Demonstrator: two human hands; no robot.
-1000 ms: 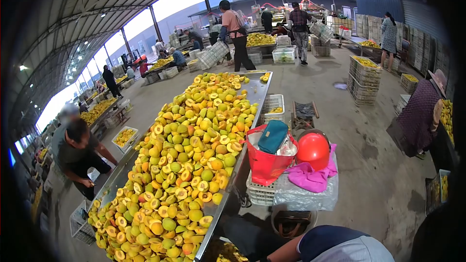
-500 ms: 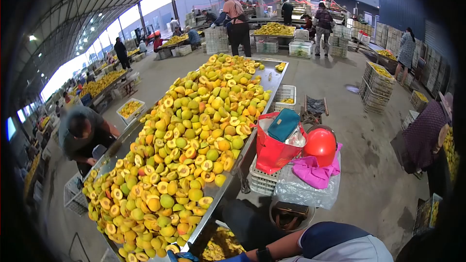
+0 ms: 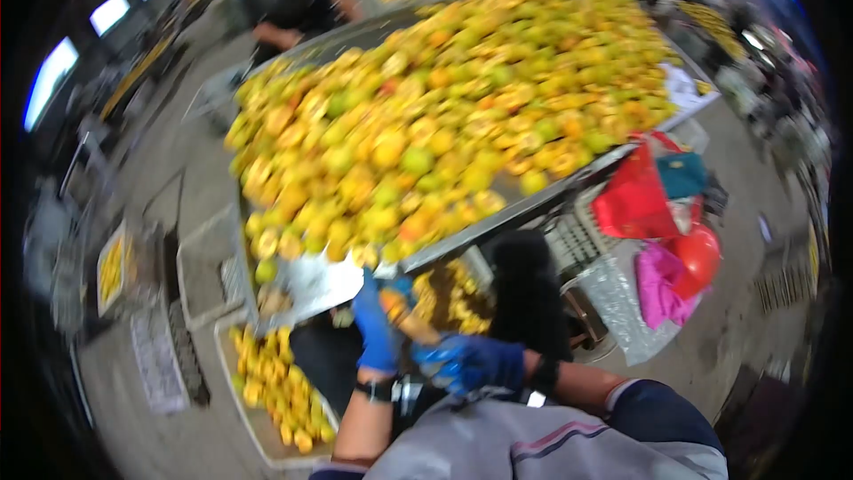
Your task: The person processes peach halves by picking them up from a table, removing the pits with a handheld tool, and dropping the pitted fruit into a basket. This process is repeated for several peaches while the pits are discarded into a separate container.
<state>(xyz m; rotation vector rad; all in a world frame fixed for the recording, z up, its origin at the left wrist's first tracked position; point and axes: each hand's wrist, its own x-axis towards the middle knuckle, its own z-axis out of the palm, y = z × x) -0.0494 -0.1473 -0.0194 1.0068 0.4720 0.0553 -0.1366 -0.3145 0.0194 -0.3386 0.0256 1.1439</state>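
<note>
Both my hands wear blue gloves and are close together below the near corner of a metal table [image 3: 329, 281] heaped with halved yellow peaches [image 3: 418, 160]. My left hand [image 3: 377, 324] is closed, with a blurred orange peach piece [image 3: 391, 304] at its fingers. My right hand [image 3: 469, 362] is wrapped in a fist just to the right. A tan, stick-like thing [image 3: 418, 329] runs from the orange piece to the right fist; blur hides its exact kind. Beneath the table edge, behind my hands, lies a container of yellow peach pieces [image 3: 458, 298].
At lower left is a crate [image 3: 289, 460] of peaches, with a grey bin [image 3: 206, 271] above it. To the right are a red bag [image 3: 633, 200], a red helmet-like object [image 3: 696, 260] and pink cloth [image 3: 659, 289]. Across the table is another person [image 3: 293, 0].
My view has swung down and left, so the table appears turned and both gloved hands now show. Earlier, only part of one glove and a forearm showed at the bottom edge.
</note>
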